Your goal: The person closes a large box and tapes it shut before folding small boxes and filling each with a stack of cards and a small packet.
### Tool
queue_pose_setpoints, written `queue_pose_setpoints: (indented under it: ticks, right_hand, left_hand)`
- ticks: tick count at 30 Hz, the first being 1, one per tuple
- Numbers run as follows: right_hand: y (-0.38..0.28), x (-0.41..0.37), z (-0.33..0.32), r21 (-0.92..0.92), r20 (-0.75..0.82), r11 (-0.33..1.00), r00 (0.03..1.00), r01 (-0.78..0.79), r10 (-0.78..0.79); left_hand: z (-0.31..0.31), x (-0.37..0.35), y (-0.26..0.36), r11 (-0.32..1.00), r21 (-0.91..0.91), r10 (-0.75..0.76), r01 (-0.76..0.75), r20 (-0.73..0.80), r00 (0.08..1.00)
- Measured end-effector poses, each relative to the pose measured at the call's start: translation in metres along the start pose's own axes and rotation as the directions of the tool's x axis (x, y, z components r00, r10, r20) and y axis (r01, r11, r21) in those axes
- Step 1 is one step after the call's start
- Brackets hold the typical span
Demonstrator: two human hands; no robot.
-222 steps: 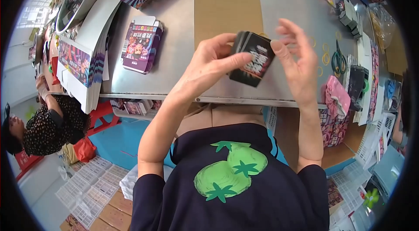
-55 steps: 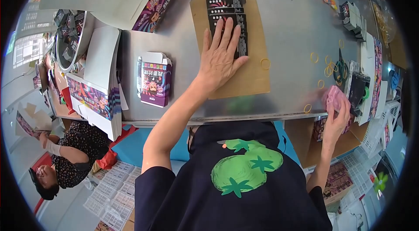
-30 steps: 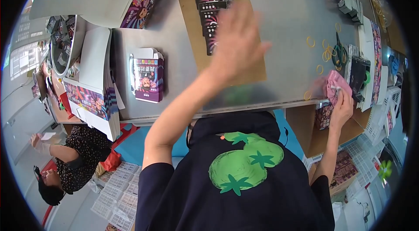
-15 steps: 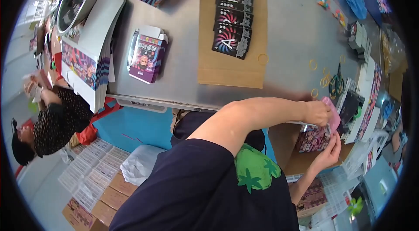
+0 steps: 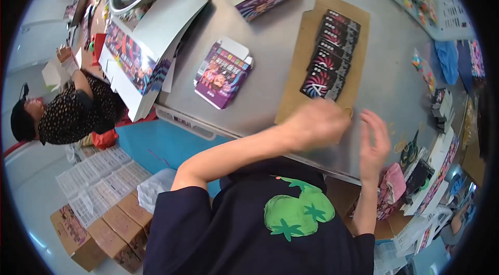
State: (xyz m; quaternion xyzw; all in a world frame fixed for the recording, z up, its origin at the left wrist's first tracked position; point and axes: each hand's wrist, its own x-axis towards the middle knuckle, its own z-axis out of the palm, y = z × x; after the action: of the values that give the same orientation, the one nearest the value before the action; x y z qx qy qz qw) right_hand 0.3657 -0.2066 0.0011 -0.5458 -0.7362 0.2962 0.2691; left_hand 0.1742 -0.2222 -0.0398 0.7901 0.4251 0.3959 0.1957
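My left hand (image 5: 319, 124), blurred by motion, passes over the near end of a brown cardboard sheet (image 5: 291, 101). Its fingers are smeared, so whether they hold anything I cannot tell. A yellow rubber band (image 5: 349, 113) shows right beside that hand. Just beyond it, a row of overlapping black cards (image 5: 332, 49) with pink and blue swirls lies on the cardboard. To the right, my right hand (image 5: 375, 142) is raised near the table's front edge, open, with its fingers stretched out. Below it, a pink cloth (image 5: 393, 182) lies at the side of the table.
A purple printed box (image 5: 223, 77) with raised flaps lies left of the cardboard. Stacked printed cartons (image 5: 127, 59) stand farther left. Scissors (image 5: 409, 150) and rubber bands (image 5: 400, 145) lie at right, below a white basket (image 5: 452, 20). Another person (image 5: 78, 106) works at far left.
Both hands have left the pink cloth and moved left toward the cardboard, and the cloth now lies by itself. My view has turned, so the table items appear farther right.
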Motion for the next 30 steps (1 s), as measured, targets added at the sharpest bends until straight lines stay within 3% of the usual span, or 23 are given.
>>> queue_pose_setpoints:
  ticks: [1,2,4,5,8,9,11,13,14,17,18,21,26,29,30]
  right_hand:
    - [-0.01,0.007,0.016,-0.002,0.076,0.997,0.994,0.072,-0.072]
    - [-0.017,0.015,0.03,0.007,0.087,0.997,0.994,0.073,-0.073]
    - [-0.03,0.027,0.054,0.095,0.135,0.956,0.948,0.276,-0.287]
    - [-0.038,0.033,0.065,0.097,0.139,0.958,0.95,0.269,-0.281]
    - [-0.062,0.054,0.096,0.229,0.242,0.943,0.924,0.243,-0.297]
    - [-0.071,0.062,0.109,0.254,0.245,0.916,0.895,0.311,-0.372]
    - [-0.091,0.077,0.134,0.274,0.249,0.887,0.864,0.371,-0.438]
    - [-0.111,0.087,0.157,0.228,0.141,0.84,0.836,0.493,-0.529]
    - [-0.119,0.086,0.162,0.226,0.139,0.841,0.838,0.492,-0.527]
    - [-0.133,0.084,0.173,0.195,0.044,0.9,0.914,0.389,-0.404]
    - [-0.133,0.082,0.171,0.193,0.051,0.902,0.914,0.387,-0.403]
    - [-0.128,0.08,0.145,0.384,0.286,0.923,0.951,-0.001,-0.118]
    - [-0.109,0.064,0.101,0.458,0.325,0.885,0.943,-0.083,-0.079]
    - [-0.093,0.055,0.08,0.32,0.216,0.933,0.946,0.165,-0.241]
    - [-0.087,0.052,0.075,0.307,0.214,0.939,0.95,0.154,-0.226]
  left_hand:
    - [-0.027,-0.015,-0.013,0.987,0.077,-0.139,0.144,-0.069,0.988]
    - [-0.058,-0.029,-0.023,0.922,0.269,-0.245,0.279,-0.153,0.957]
    - [-0.103,-0.057,-0.032,0.68,0.495,-0.427,0.541,-0.332,0.841]
    - [-0.116,-0.069,-0.035,0.536,0.536,-0.506,0.652,-0.415,0.756]
    - [-0.124,-0.104,-0.052,0.499,0.465,-0.649,0.731,-0.358,0.671]
    - [-0.124,-0.11,-0.055,0.48,0.432,-0.707,0.764,-0.326,0.628]
    - [-0.126,-0.108,-0.05,0.484,0.472,-0.667,0.737,-0.346,0.66]
    - [-0.127,-0.104,-0.041,0.475,0.558,-0.573,0.68,-0.39,0.721]
    - [-0.127,-0.102,-0.039,0.478,0.559,-0.572,0.678,-0.388,0.723]
    - [-0.126,-0.099,-0.035,0.513,0.678,-0.355,0.527,-0.391,0.849]
    - [-0.127,-0.097,-0.032,0.513,0.674,-0.36,0.531,-0.393,0.846]
    - [-0.126,-0.085,-0.022,0.74,0.37,-0.441,0.562,-0.365,0.82]
    - [-0.106,-0.069,-0.012,0.787,0.221,-0.484,0.576,-0.359,0.798]
    - [-0.085,-0.057,0.001,0.808,-0.117,-0.587,0.577,-0.239,0.774]
    - [-0.078,-0.055,0.003,0.81,-0.13,-0.586,0.572,-0.226,0.778]
